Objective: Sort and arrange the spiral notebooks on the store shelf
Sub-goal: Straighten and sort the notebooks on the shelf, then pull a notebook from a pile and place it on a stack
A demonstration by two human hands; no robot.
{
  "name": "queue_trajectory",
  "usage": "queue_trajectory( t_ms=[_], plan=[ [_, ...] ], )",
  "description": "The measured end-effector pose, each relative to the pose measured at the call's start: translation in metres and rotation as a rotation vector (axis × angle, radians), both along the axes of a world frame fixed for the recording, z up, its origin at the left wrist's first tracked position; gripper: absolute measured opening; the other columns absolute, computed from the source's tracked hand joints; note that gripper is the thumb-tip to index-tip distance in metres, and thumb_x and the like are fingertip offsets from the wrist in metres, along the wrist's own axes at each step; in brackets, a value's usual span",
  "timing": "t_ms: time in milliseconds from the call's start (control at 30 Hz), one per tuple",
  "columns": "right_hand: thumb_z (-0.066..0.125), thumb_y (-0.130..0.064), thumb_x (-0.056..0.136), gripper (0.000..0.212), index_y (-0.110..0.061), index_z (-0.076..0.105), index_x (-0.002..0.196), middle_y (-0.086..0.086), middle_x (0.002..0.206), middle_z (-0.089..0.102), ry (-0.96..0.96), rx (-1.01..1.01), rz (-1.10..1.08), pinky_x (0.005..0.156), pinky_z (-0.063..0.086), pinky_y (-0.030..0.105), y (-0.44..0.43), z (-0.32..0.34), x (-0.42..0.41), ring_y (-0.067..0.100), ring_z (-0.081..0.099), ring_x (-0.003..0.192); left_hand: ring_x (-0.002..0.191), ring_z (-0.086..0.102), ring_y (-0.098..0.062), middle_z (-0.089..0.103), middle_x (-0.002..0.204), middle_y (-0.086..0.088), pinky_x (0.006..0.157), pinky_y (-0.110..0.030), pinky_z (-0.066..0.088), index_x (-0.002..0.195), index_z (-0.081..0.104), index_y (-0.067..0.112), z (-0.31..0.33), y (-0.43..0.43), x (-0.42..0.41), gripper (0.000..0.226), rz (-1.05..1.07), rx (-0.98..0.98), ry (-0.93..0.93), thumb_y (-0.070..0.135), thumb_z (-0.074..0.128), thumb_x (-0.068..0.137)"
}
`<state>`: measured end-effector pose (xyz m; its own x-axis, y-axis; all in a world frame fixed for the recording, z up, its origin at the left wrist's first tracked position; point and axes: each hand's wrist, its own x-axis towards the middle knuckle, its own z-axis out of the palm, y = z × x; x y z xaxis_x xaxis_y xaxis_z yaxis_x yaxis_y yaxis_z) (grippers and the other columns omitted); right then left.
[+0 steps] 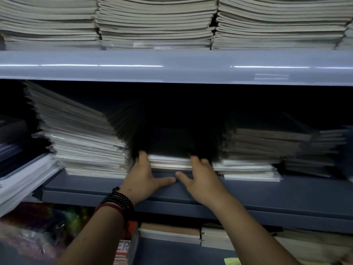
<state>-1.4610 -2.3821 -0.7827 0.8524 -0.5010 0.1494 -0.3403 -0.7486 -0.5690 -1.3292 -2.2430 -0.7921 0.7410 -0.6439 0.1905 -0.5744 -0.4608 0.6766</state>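
Two hands are on the middle shelf [267, 190], where there are three clear notebook stacks: a pale fanned stack [82, 142] on the left, a dark middle stack [172, 142], and a grey-brown stack [257, 150] on the right. The left hand [145, 176] and right hand [200, 180] are both at the front of the dark middle stack. Each grip has its thumb spread along the shelf, and the two thumb tips meet. The fingers go into the dark, so I cannot tell if they pinch. The upper shelf holds three full stacks [152, 22]. The left wrist has one bead bracelet [118, 199].

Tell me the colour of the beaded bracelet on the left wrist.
The bracelet is black, next to a red band; head view shows it best.
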Motion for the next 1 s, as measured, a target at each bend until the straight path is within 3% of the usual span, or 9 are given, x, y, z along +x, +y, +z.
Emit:
queue_trajectory(
  t_ms=[167,267,367,433,533,633,767,900,1000],
  plan=[
    [0.049,-0.047,0.101,0.056,-0.019,0.032,0.147,0.013,0.138,0.044,0.093,-0.020,0.017,0.103,0.039,0.036,-0.005,0.002,0.007,0.030,0.042,0.132,0.137,0.044,-0.028,0.041,0.150,-0.016,0.112,-0.036,0.040,0.143,0.024,0.003,0.000,-0.016,0.009,0.117,0.091,0.006,0.003,0.062,0.085,0.062],
    [0.049,-0.044,0.100,0.056,-0.020,0.033,0.148,0.013,0.138,0.045,0.009,0.025,-0.023,0.103,0.041,0.036,-0.004,0.003,0.007,0.030,0.045,0.129,0.134,0.042,-0.034,0.039,0.145,-0.020,0.110,-0.041,0.040,0.142,0.028,0.004,-0.001,-0.021,0.001,0.104,0.158,0.014,-0.060,0.054,0.085,0.070],
    [0.048,-0.043,0.101,0.051,-0.022,0.034,0.146,0.008,0.137,0.046,-0.088,-0.035,-0.060,0.094,0.045,0.035,0.003,0.000,0.000,0.026,0.051,0.122,0.129,0.041,-0.032,0.040,0.131,-0.012,0.106,-0.041,0.039,0.135,0.037,0.011,-0.002,-0.014,-0.010,0.079,0.112,-0.099,-0.186,0.042,0.082,0.078],
    [0.046,-0.043,0.102,0.051,-0.025,0.032,0.147,0.004,0.139,0.045,-0.146,-0.086,-0.059,0.091,0.047,0.035,0.007,-0.001,-0.006,0.025,0.053,0.118,0.118,0.046,-0.026,0.043,0.118,-0.004,0.100,-0.040,0.042,0.125,0.046,0.015,0.000,-0.007,-0.018,0.059,0.084,-0.199,-0.270,0.047,0.072,0.082],
    [0.045,-0.045,0.101,0.052,-0.028,0.031,0.148,-0.003,0.140,0.046,-0.260,-0.125,-0.069,0.094,0.050,0.043,0.009,0.001,-0.020,0.022,0.056,0.116,0.115,0.051,-0.015,0.051,0.118,0.007,0.098,-0.033,0.043,0.127,0.053,0.019,0.003,-0.001,-0.033,0.051,0.038,-0.302,-0.313,0.048,0.061,0.086],
    [0.048,-0.045,0.100,0.039,-0.031,0.045,0.136,-0.011,0.118,0.058,-0.434,-0.145,-0.123,0.080,0.055,0.040,-0.002,0.008,-0.035,0.010,0.062,0.093,0.120,0.053,-0.008,0.057,0.121,0.014,0.103,-0.032,0.043,0.125,0.055,0.028,0.010,-0.004,-0.049,0.036,0.007,-0.402,-0.270,0.027,0.069,0.092],
    [0.056,-0.033,0.099,0.010,-0.035,0.066,0.099,-0.008,0.076,0.068,-0.732,0.094,-0.169,0.063,0.057,0.045,-0.023,0.016,-0.057,0.013,0.066,0.064,0.113,0.057,-0.004,0.062,0.116,0.012,0.099,-0.026,0.045,0.117,0.060,0.024,0.030,-0.025,-0.070,0.025,-0.031,-0.493,-0.248,0.022,0.067,0.093],
    [0.058,-0.019,0.100,0.015,-0.023,0.068,0.089,0.000,0.072,0.068,-0.880,0.257,-0.156,0.051,0.056,0.042,-0.023,0.018,-0.076,0.020,0.063,0.053,0.101,0.062,-0.001,0.066,0.107,0.011,0.087,-0.023,0.050,0.110,0.063,0.028,0.043,-0.055,-0.089,0.016,-0.109,-0.535,-0.142,0.028,0.066,0.094],
    [0.054,-0.019,0.102,0.018,-0.011,0.063,0.088,0.007,0.071,0.067,-1.035,0.443,-0.322,0.045,0.051,0.036,-0.036,0.022,-0.090,0.026,0.060,0.047,0.087,0.066,-0.003,0.069,0.096,0.008,0.075,-0.026,0.055,0.100,0.062,0.033,0.047,-0.082,-0.105,0.009,-0.128,-0.554,0.013,0.030,0.068,0.093]
  ],
)
